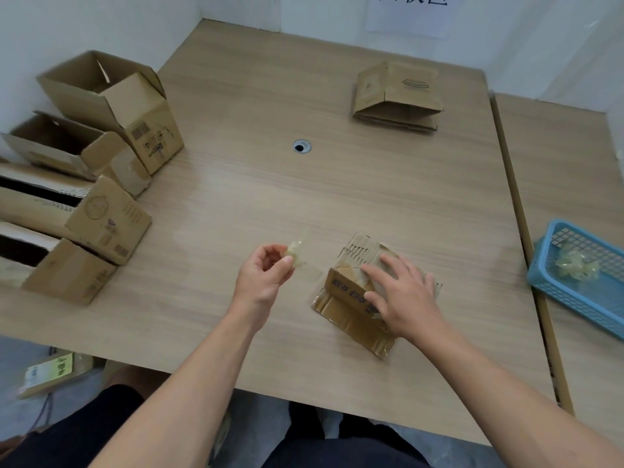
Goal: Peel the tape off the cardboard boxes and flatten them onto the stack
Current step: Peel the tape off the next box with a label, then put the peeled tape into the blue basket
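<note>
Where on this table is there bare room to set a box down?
The widest bare patch surrounds the cable hole, between the open boxes lining the left edge and the flattened stack at far right. The near edge, left of the left hand, is also free. The left side is crowded.

Plain indoor work corner, looks like a packing or recycling station in an office or stockroom. Bare white walls (84,25) meet behind a light wood-laminate desk (256,106) with a round cable hole (301,146), office-style. Paper sign (410,13) with printed characters taped on the back wall, cut off by the frame. Open used cardboard boxes (101,130) lined up along the left edge, a stack of flattened boxes (396,96) at the far side. Blue plastic basket (570,282) on a second desk to the right, holding balled-up clear tape (575,266).
</note>
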